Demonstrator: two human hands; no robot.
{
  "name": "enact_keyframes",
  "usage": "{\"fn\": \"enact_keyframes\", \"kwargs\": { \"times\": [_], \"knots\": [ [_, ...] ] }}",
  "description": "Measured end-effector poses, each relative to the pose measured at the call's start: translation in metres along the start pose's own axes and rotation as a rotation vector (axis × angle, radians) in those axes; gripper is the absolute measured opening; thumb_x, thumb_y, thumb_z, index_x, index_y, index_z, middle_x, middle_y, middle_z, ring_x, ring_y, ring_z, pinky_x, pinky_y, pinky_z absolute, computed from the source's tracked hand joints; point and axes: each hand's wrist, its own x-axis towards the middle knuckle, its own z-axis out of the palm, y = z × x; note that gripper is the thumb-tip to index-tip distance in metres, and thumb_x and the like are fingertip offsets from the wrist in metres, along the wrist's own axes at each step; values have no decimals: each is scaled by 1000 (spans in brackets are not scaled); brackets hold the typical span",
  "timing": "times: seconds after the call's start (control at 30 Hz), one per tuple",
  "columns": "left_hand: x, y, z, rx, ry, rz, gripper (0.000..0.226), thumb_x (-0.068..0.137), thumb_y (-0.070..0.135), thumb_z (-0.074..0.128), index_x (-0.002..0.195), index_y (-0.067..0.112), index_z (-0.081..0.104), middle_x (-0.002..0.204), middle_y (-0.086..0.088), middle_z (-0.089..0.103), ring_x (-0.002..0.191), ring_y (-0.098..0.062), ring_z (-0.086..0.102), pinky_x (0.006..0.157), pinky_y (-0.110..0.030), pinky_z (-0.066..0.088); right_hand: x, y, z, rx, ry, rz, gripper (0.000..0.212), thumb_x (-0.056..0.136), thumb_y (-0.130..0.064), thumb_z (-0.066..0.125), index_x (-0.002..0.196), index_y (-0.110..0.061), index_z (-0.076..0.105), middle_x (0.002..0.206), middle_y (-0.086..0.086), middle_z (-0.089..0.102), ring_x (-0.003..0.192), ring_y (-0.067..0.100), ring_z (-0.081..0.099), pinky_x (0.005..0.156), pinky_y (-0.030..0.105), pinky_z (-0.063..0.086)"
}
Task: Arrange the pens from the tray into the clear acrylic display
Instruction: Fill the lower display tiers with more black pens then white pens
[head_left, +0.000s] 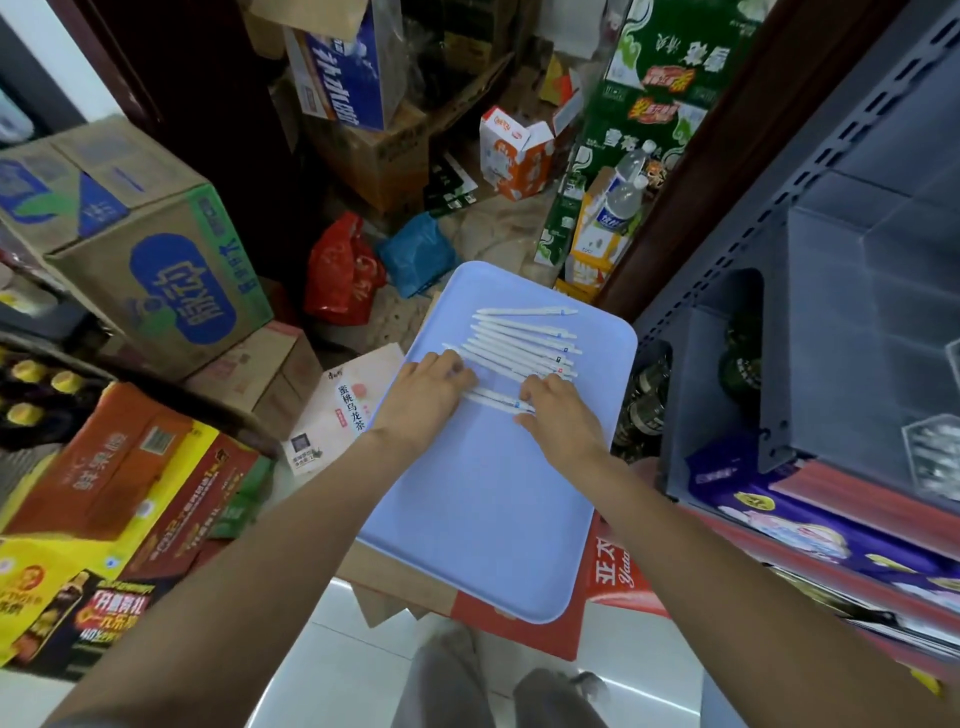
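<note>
While both hands reach onto the far half of a pale blue tray (488, 519), a row of white pens (524, 345) lies there side by side, each running left to right. The left hand (426, 395) rests palm down on the left ends of the nearer pens, its fingers bent over them; whether it actually pinches one cannot be told. The right hand (558, 415) lies over the right part of the nearest pens, with its fingers curved down onto them and its thumb beside the end of the closest pen (496, 400), which sits slightly apart from the rest of the row. Again, a true grip cannot be made out. One pen at the far end (527, 312) also lies a little apart from the others.

That tray sits on a red and brown cardboard box (613, 571), above a white tiled floor (332, 654). To the right stands a dark grey metal shelf (831, 322) with a purple package (779, 514) on a low level. To the left are stacked cartons, among them a brown one with a blue and green print (156, 270). Beyond the tray, on the floor, lie a red bag (340, 270) and a blue bag (415, 252). The clear display cannot be picked out with certainty.
</note>
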Motion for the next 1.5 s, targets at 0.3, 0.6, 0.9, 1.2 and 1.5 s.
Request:
{"fn": "enact_keyframes", "kwargs": {
  "times": [0.3,0.6,0.9,1.2,1.5],
  "knots": [
    [14,-2,-8,-81,-247,-99,20,88,27,61,104,15,59,108,-5,53,108,-23,46,78,-29,27,-1,10,-8,142,-50,7,17,91,-16,59,99,-1,61,95,10,43,96,32,52,82,37,43],
    [-4,10,-20,-486,-214,-268,13,81,21,71,87,12,66,79,5,57,83,-14,57,62,-11,34,-29,17,-19,369,91,-16,21,90,-15,62,107,-5,70,72,-1,54,80,20,55,68,23,39],
    [-20,41,-71,-1300,185,-503,18,74,3,75,86,13,67,71,-9,62,55,-7,57,65,-17,52,-66,7,-71,652,303,-110,17,87,-8,64,95,3,72,84,27,66,62,22,57,78,44,51],
    [-9,146,-104,-1720,305,-456,12,93,11,56,88,6,65,80,-4,55,66,-6,50,64,-9,49,-119,32,-127,912,445,-40,18,88,-13,64,100,-3,73,83,8,71,66,16,63,78,33,57],
    [-8,280,-121,-1613,79,-332,26,94,31,52,91,12,69,90,-4,68,85,-13,63,71,-23,50,-186,110,-164,1133,481,-22,12,88,-9,63,91,-11,74,80,-4,71,69,9,70,83,36,57]
  ]
}}
